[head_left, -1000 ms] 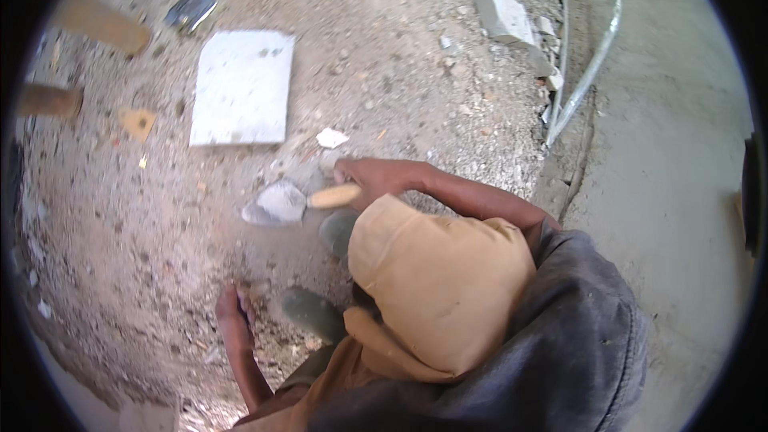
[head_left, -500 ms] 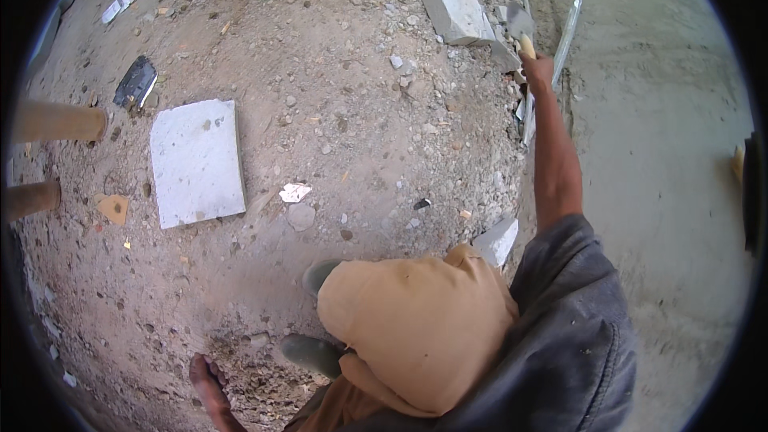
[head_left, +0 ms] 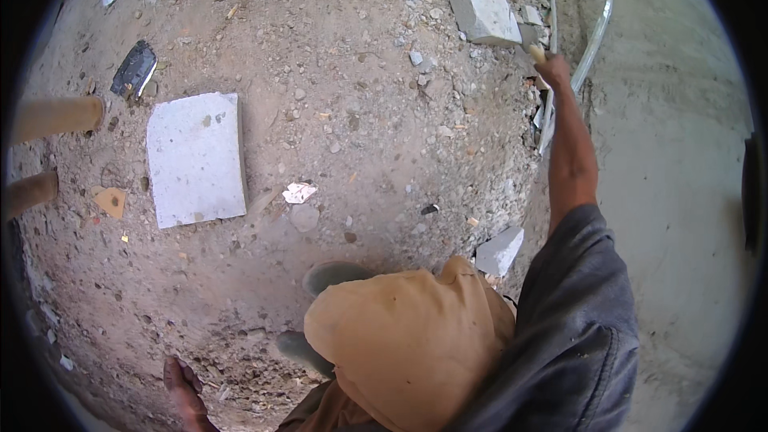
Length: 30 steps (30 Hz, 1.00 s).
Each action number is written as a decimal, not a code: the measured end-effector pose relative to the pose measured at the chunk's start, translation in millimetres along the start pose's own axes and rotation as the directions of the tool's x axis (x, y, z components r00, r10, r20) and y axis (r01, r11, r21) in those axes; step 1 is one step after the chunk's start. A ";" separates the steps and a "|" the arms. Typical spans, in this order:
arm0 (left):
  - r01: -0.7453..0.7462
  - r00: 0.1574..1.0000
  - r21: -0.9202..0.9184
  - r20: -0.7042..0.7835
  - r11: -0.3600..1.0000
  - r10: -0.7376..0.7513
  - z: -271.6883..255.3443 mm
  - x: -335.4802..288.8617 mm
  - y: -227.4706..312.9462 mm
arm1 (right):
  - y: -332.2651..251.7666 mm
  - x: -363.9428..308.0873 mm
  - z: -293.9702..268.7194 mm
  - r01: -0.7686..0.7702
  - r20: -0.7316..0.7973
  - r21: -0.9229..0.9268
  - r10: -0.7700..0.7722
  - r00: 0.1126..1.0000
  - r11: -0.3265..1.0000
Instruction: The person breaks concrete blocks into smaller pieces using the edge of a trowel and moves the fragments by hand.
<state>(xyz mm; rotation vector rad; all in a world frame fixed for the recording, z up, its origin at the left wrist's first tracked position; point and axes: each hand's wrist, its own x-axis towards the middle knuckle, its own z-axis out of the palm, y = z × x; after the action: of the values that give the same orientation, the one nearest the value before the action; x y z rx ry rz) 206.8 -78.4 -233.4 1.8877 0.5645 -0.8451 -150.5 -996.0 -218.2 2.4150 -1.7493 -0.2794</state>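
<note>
At the upper right my right arm is stretched out, and my right hand (head_left: 554, 72) is closed round the pale wooden handle of a trowel (head_left: 537, 54). The grey blade is hard to make out against the rubble. Close beyond the hand lies a broken block with a white top (head_left: 486, 14), beside pale metal strips (head_left: 594, 46) along the edge of the grey floor. At the lower left my left hand (head_left: 183, 386) hangs over the dirt with its fingers curled in, and no object shows in it.
A large pale slab (head_left: 197, 162) lies on the gravelly ground at the left, near two brown posts (head_left: 60, 118). A broken black piece (head_left: 134, 70) and a white chunk (head_left: 499, 252) lie about. Smooth grey floor (head_left: 672, 152) fills the right.
My view has shifted slightly, so the block and strips appear farther right. The trowel's blade, plain before, is now hard to see. My left hand sits a little farther left and lower.
</note>
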 end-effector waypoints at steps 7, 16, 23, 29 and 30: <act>0.027 0.975 0.052 0.219 0.998 -0.038 36.6 -3.4 -12.9 | 8.1 -135.0 -18.3 0.220 -0.043 0.285 -0.217 0.975 0.933; -0.056 0.965 0.070 0.259 0.996 0.036 44.2 -14.8 0.9 | -22.5 -215.3 -77.0 0.234 -0.233 0.663 -0.100 0.967 0.711; -0.009 0.982 0.019 0.187 1.000 0.005 28.8 -18.0 -21.9 | -24.9 -22.8 -31.5 -0.042 -0.135 0.346 0.095 0.986 0.937; -0.014 0.995 -0.026 0.094 1.000 0.017 5.5 -32.5 -45.3 | -72.6 -54.5 -8.0 0.352 -0.179 0.082 -0.333 0.926 0.932; -0.008 0.997 -0.042 0.081 0.999 0.012 4.1 -31.9 -51.3 | -63.2 -68.8 -12.5 0.394 -0.166 0.130 -0.372 0.913 0.910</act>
<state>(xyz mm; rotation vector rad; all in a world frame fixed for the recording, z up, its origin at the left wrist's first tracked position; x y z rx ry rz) 149.3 -60.6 -240.2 1.8080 0.5184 -0.8930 -110.2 -910.8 -215.8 2.8102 -1.2721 -0.0092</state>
